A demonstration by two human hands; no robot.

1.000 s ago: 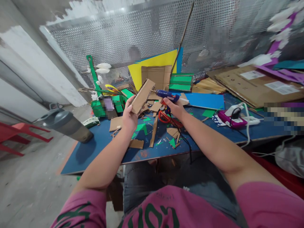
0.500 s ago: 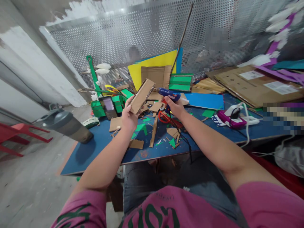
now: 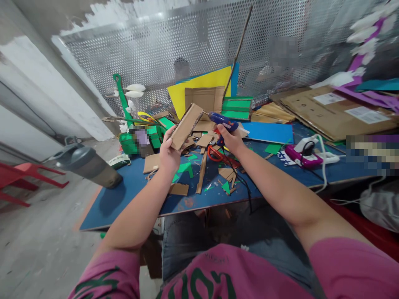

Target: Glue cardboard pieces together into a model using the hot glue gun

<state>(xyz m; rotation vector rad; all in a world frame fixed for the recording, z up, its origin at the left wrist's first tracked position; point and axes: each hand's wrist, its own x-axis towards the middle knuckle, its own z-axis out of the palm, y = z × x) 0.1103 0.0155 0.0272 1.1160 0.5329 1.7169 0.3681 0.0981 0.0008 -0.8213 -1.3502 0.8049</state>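
My left hand (image 3: 169, 151) is closed on the lower end of a brown cardboard piece (image 3: 187, 126), a long narrow shape held tilted above the table. In my right hand (image 3: 229, 137) is a blue glue gun (image 3: 222, 120), its nozzle pointing left at the upper right edge of the cardboard. Whether the tip touches that edge I cannot tell. Below the glue gun lie red-handled scissors (image 3: 215, 153), partly hidden. Cardboard scraps (image 3: 204, 140) and green offcuts (image 3: 186, 169) are scattered under both hands.
A grey bottle (image 3: 90, 162) stands at the table's left edge, near a phone (image 3: 142, 141). To the right are a purple power strip (image 3: 307, 155) with cables and a large cardboard sheet (image 3: 336, 112). Behind, a yellow board (image 3: 205, 81) leans near a perforated metal panel (image 3: 140, 50).
My right hand and the glue gun have shifted slightly to the right along the cardboard's end. My left hand and the cardboard have hardly moved.
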